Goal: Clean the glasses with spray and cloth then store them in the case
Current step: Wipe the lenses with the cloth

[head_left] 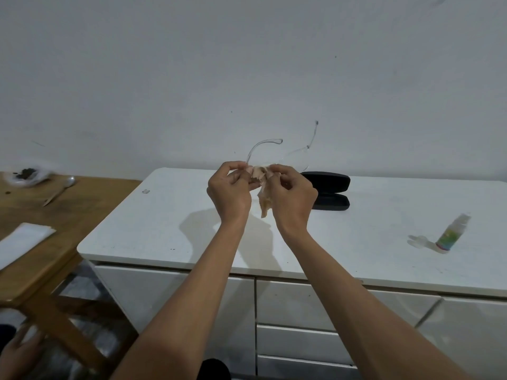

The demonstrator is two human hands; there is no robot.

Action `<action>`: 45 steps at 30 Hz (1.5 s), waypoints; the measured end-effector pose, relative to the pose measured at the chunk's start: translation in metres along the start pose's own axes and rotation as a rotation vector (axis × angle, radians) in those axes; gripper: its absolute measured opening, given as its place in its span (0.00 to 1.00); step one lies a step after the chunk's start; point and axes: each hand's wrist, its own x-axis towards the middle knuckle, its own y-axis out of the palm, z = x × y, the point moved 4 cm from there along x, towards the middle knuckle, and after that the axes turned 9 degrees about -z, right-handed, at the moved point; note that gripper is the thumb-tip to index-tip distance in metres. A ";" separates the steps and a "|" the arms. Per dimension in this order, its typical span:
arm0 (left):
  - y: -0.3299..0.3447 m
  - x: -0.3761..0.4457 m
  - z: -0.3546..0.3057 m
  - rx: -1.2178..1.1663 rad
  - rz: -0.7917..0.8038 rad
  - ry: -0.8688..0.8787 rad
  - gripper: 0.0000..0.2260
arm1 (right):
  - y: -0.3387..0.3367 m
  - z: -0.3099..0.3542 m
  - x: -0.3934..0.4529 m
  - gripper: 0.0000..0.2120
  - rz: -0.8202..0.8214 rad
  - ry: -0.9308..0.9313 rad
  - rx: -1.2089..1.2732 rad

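1. Clear-framed glasses [277, 156] are held at frame centre above the white bench [356, 215], front running left to right, temple arms pointing up toward the wall.
2. The left hand [230, 192] pinches the frame's left end; the right hand [292, 193] pinches a beige cloth [264, 198] against a lens, its tail hanging between the wrists.
3. Just right of the hands, an open black case [327, 190] lies lengthwise across the bench, partly hidden by the right hand.
4. At lower right, a spray bottle [452, 233] lies tipped, nozzle toward upper right, its clear cap [418, 240] just beside it.
5. A wooden table [41, 259] stands at left.
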 end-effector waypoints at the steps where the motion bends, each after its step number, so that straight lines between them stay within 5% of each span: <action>1: 0.000 0.000 -0.001 0.005 0.008 0.018 0.04 | 0.002 0.000 -0.002 0.08 0.010 -0.001 -0.005; 6: 0.002 -0.002 0.000 0.048 0.018 0.098 0.03 | 0.007 -0.003 -0.009 0.10 -0.018 0.031 0.045; 15: 0.013 -0.008 0.000 0.078 0.073 0.194 0.05 | 0.013 -0.008 -0.004 0.06 -0.265 0.405 0.378; 26: 0.005 0.006 -0.001 0.118 0.036 0.241 0.04 | 0.016 -0.004 0.007 0.09 0.025 0.165 0.119; 35: -0.004 0.013 0.011 0.135 0.008 0.150 0.07 | 0.005 -0.007 0.005 0.07 0.214 0.139 0.016; 45: 0.012 -0.010 -0.006 0.086 0.057 0.188 0.02 | -0.002 0.002 -0.006 0.08 -0.168 0.085 0.107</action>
